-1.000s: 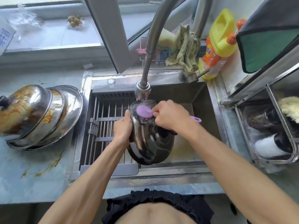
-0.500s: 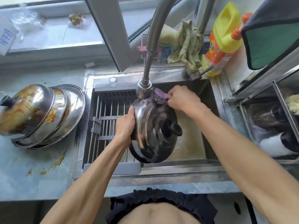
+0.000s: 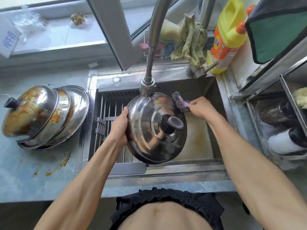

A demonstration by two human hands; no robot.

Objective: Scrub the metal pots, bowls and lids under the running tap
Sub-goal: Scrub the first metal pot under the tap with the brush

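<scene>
Gripping the round steel lid (image 3: 149,128) at frame centre under the tap (image 3: 147,87), the left hand (image 3: 120,128) had tilted it flatter; the right hand (image 3: 200,107) clutched the purple-handled steel-wool scrubber (image 3: 179,103), now shifted to its upper-right rim.

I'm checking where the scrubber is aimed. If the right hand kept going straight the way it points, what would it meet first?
Probably the lid: the right hand points left, its steel-wool scrubber at the lid's upper right rim.

Single head-worn camera looks steeply down, close over the sink (image 3: 221,100).
</scene>
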